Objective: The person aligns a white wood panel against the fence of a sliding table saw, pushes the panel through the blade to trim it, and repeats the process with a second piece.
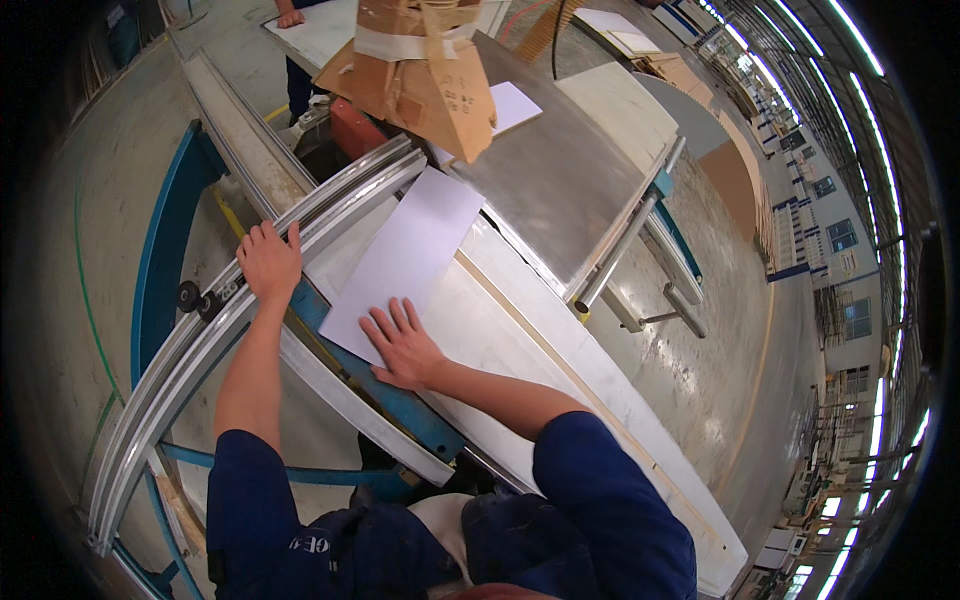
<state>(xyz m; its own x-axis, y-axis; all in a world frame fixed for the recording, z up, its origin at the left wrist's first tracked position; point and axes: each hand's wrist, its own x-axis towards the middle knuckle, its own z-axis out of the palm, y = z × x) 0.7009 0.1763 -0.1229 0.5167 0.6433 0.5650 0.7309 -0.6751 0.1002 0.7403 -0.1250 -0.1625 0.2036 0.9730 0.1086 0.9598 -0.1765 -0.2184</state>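
A white rectangular panel [408, 250] lies slantwise on the pale machine table [520, 330]. My right hand [405, 348] rests flat on the panel's near end, fingers spread. To its left, my left hand [270, 262] is curled over a long aluminium fence rail [335, 205], with the thumb apart from the fingers. The panel's far end reaches close to the rail's upper end, below a cardboard-covered part [420, 85] patched with tape. What lies under that cardboard is hidden.
Black knobs [190, 297] sit on the rail left of my hand. Beyond the panel is a grey metal tabletop [570, 150] with another white piece [515, 108]. A round metal bar [630, 225] runs along its right side. Another person's hand [290, 18] touches a board at the far left.
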